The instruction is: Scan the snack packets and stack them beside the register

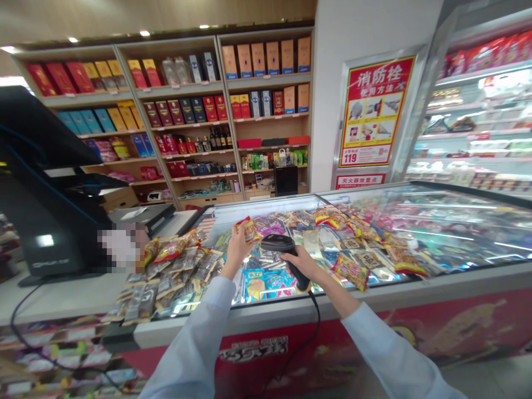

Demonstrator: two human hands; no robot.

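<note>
In the head view my left hand (236, 249) is closed on a small yellow and red snack packet (250, 230), raised above the glass top of the chest freezer (195, 318). My right hand (303, 262) grips a black barcode scanner (277, 242) by its handle, its head turned toward the packet. From the handle a cable (318, 316) hangs over the freezer front. Left of my left hand lies a heap of clear-wrapped snack packs (183, 271), with more yellow and red packets (172, 249) behind it. Similar packets (351, 271) are spread on the glass to the right.
A black checkout terminal (50, 221) stands on the white counter (25, 302) at the left. Shelves with boxes and bottles (183, 111) line the back wall. A red fire-hydrant notice (376, 111) hangs beside a lit display fridge (477, 133).
</note>
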